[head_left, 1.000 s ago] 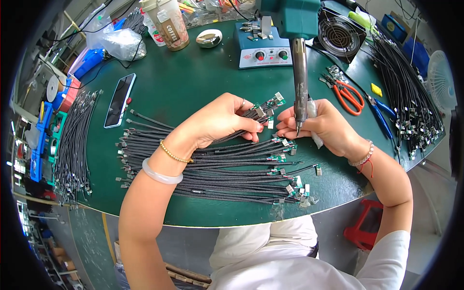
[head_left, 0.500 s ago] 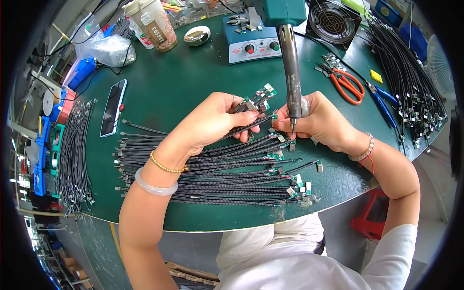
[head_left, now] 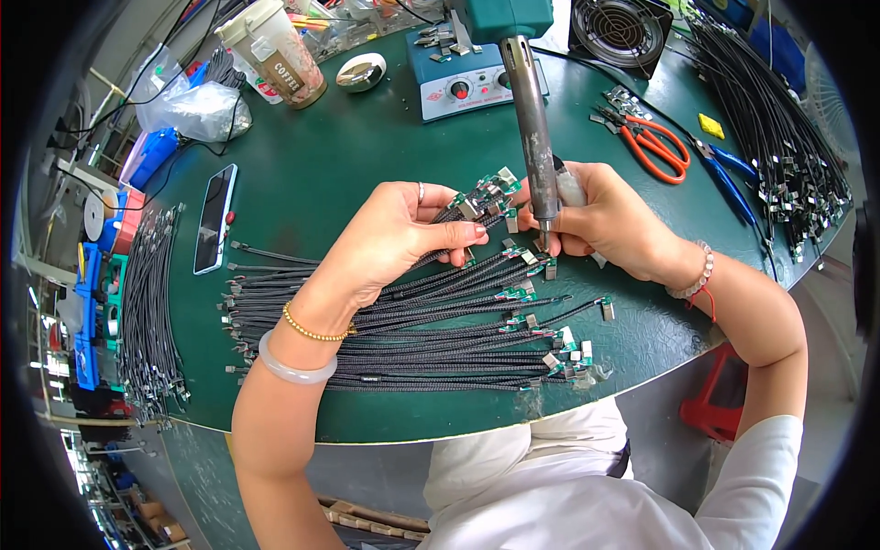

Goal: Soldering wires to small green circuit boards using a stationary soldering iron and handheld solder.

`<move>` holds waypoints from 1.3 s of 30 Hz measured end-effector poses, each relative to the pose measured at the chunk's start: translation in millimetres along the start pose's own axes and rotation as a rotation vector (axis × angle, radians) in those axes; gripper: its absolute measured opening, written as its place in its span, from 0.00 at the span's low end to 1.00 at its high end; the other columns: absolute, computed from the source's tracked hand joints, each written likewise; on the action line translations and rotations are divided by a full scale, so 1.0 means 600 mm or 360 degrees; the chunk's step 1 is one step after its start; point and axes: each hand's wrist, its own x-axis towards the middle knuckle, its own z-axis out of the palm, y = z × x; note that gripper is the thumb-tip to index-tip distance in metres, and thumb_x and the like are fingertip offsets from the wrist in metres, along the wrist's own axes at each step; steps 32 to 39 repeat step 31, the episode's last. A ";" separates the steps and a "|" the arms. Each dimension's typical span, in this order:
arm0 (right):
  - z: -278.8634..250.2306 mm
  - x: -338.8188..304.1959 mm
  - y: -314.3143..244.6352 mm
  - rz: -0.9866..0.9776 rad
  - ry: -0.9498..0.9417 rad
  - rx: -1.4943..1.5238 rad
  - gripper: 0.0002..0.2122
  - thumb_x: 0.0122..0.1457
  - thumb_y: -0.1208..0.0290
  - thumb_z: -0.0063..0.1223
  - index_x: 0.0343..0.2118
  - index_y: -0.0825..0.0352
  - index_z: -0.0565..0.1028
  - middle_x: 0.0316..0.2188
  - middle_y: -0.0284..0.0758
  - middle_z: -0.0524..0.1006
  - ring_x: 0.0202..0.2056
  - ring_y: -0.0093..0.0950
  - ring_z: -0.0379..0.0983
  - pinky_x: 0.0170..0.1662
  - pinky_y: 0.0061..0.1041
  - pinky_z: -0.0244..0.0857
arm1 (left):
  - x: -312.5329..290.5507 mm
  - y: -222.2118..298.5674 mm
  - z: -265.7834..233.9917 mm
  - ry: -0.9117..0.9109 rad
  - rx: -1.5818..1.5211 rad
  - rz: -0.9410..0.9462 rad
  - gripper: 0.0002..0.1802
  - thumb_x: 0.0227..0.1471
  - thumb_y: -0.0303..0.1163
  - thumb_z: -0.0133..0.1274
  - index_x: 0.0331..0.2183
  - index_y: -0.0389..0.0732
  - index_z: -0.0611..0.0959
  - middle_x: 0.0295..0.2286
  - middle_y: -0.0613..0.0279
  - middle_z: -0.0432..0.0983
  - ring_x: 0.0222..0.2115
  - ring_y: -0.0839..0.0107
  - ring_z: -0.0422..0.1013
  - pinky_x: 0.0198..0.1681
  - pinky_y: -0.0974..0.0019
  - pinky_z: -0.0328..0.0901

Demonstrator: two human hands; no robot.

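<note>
My left hand (head_left: 390, 229) is closed around a bundle of black braided cables (head_left: 426, 263), their metal plugs and small green circuit boards (head_left: 486, 194) jutting past the fingers. Close by, my right hand (head_left: 623, 220) is closed, a translucent whitish piece (head_left: 570, 188) in its grip; its fingertips are partly hidden by the soldering iron (head_left: 533, 119). The iron points straight down from a teal holder (head_left: 504, 18), its tip at my right fingers, beside a plug from the bundle. Under both hands lie many loose braided cables (head_left: 422, 316) with plug ends toward the right.
Behind stands a teal control box (head_left: 477, 92) with knobs. Orange-handled cutters (head_left: 655, 151), blue pliers (head_left: 729, 197) and a black cable pile (head_left: 770, 119) lie right. A phone (head_left: 215, 220) and another cable bundle (head_left: 151, 312) are left; a paper cup (head_left: 275, 55) stands at the back.
The view has shifted a little. My left hand's bundle and my right fingers remain beside the iron; the right fingertips have moved slightly up along the iron, near the bundle's plugs.
</note>
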 end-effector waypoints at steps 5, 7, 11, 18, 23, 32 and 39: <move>-0.006 0.002 0.007 -0.0015 0.0019 -0.0091 0.04 0.52 0.79 0.46 0.30 0.72 0.71 0.25 0.33 0.72 0.20 0.14 0.65 0.17 0.10 0.54 | 0.006 -0.007 0.006 0.0031 0.0017 0.0062 0.11 0.42 0.25 0.56 0.30 0.30 0.76 0.24 0.60 0.74 0.20 0.79 0.68 0.25 0.78 0.63; -0.005 0.003 0.006 -0.0025 0.0016 -0.0088 0.04 0.53 0.78 0.46 0.30 0.72 0.71 0.24 0.33 0.72 0.19 0.14 0.65 0.17 0.10 0.54 | 0.006 -0.007 0.004 0.0043 0.0016 0.0065 0.11 0.42 0.25 0.55 0.30 0.30 0.76 0.24 0.61 0.73 0.21 0.79 0.68 0.25 0.78 0.63; -0.005 0.005 0.012 -0.0088 0.0009 -0.0136 0.06 0.53 0.75 0.47 0.30 0.72 0.71 0.23 0.33 0.72 0.19 0.13 0.65 0.17 0.09 0.54 | 0.008 -0.010 0.002 0.0088 0.0010 0.0103 0.11 0.44 0.25 0.54 0.32 0.30 0.75 0.25 0.61 0.72 0.22 0.78 0.70 0.24 0.78 0.63; -0.004 0.008 0.012 -0.0074 0.0000 -0.0150 0.08 0.53 0.74 0.47 0.31 0.74 0.71 0.25 0.36 0.73 0.19 0.13 0.65 0.16 0.09 0.54 | 0.012 -0.020 -0.001 0.0135 -0.0066 0.0172 0.10 0.45 0.27 0.53 0.31 0.32 0.74 0.25 0.62 0.72 0.21 0.79 0.67 0.28 0.77 0.64; -0.004 0.006 0.014 -0.0094 0.0014 -0.0119 0.07 0.54 0.75 0.46 0.32 0.74 0.71 0.26 0.37 0.74 0.19 0.13 0.66 0.16 0.09 0.55 | 0.009 -0.015 0.001 0.0146 -0.0074 0.0120 0.12 0.43 0.27 0.55 0.33 0.33 0.74 0.26 0.62 0.73 0.22 0.81 0.65 0.30 0.76 0.64; -0.006 0.004 0.016 -0.0101 0.0016 -0.0125 0.07 0.54 0.75 0.46 0.33 0.73 0.71 0.27 0.38 0.74 0.19 0.14 0.66 0.16 0.09 0.55 | 0.005 -0.010 0.001 0.0109 -0.0004 0.0112 0.18 0.40 0.26 0.57 0.37 0.33 0.73 0.29 0.61 0.74 0.32 0.77 0.70 0.37 0.77 0.65; -0.006 0.004 0.016 -0.0101 0.0016 -0.0125 0.07 0.54 0.75 0.46 0.33 0.73 0.71 0.27 0.38 0.74 0.19 0.14 0.66 0.16 0.09 0.55 | 0.005 -0.010 0.001 0.0109 -0.0004 0.0112 0.18 0.40 0.26 0.57 0.37 0.33 0.73 0.29 0.61 0.74 0.32 0.77 0.70 0.37 0.77 0.65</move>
